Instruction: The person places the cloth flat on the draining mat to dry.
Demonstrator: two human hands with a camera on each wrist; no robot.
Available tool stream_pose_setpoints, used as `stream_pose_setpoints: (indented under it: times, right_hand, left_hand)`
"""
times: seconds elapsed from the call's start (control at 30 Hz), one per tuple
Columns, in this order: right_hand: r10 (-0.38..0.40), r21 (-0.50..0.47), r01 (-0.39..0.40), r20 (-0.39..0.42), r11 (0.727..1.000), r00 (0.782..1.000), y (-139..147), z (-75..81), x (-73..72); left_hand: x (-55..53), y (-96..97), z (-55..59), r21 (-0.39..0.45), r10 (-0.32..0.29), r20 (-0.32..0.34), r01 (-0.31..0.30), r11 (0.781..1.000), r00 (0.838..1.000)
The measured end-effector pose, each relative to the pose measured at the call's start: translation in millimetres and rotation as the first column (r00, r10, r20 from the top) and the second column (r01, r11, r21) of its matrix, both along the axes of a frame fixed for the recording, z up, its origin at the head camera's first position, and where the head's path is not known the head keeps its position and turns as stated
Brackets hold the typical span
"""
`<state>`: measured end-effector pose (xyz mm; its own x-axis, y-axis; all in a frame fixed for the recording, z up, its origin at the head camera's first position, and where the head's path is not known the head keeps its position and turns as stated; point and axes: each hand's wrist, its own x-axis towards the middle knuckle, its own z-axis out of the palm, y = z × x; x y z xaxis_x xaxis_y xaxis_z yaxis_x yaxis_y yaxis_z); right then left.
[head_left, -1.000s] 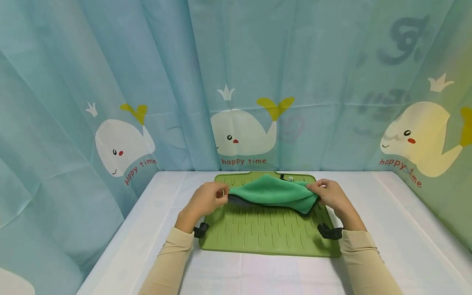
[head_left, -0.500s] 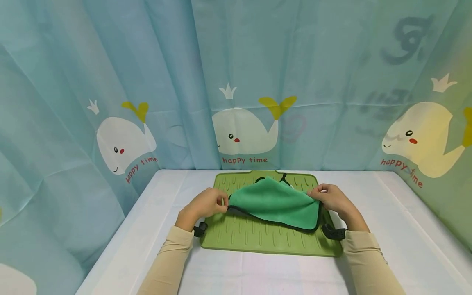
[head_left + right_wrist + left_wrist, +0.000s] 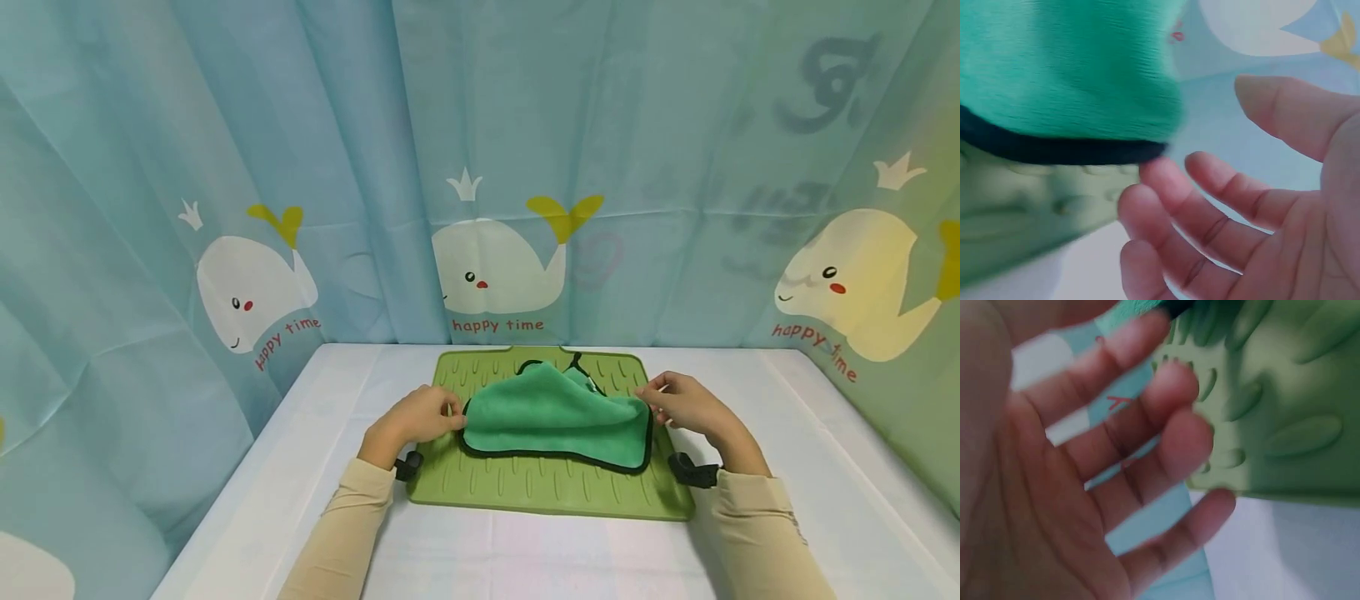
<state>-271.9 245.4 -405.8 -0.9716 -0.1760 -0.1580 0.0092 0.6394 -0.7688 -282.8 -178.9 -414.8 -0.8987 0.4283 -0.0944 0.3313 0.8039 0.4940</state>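
Observation:
A green cloth point(image 3: 555, 417) with black edging lies partly folded, a ridge across it, on a green ribbed mat point(image 3: 510, 487). At its left edge is my left hand point(image 3: 420, 415). The left wrist view shows those fingers point(image 3: 1129, 450) loosely spread, the index fingertip right at the black edging. My right hand point(image 3: 686, 407) stands at the cloth's right end. In the right wrist view its thumb point(image 3: 1285, 109) is well apart from the fingers, whose tips are close under the cloth's dark edge point(image 3: 1072, 151). Nothing is gripped between them.
A thin black loop point(image 3: 577, 361) and a small white tag point(image 3: 592, 384) show behind the cloth's fold. The mat lies on a white-covered table point(image 3: 360, 375). A blue curtain point(image 3: 637, 167) with whale prints hangs behind.
The cloth's front edge has come down and toward me, flattening onto the mat. The right hand has let go of the cloth and drawn slightly right; the left hand has lowered and loosened.

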Motion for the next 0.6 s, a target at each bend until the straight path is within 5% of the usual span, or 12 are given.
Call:
stream_pose_setpoints:
  times: [0.2, 0.43, 0.6]
  right_hand:
    - [0.021, 0.106, -0.016, -0.047, 0.994, 0.999, 2.7, 12.3, 14.1]
    - [0.088, 0.173, -0.084, -0.015, 0.981, 0.996, -2.1, -13.8, 22.3]
    - [0.066, 0.142, -0.063, -0.018, 0.988, 0.998, -5.3, -22.7, 20.3]
  left_hand:
    - [2.7, 5.2, -5.2, -0.025, 0.079, 0.014, -0.079, 0.997, 0.997]
    - [-0.6, 6.6, -7.2, 0.046, -0.007, 0.038, 0.005, 0.999, 0.999]
    - [-1.4, 6.9, -8.3, 0.054, -0.032, 0.071, 0.029, 0.998, 0.997]
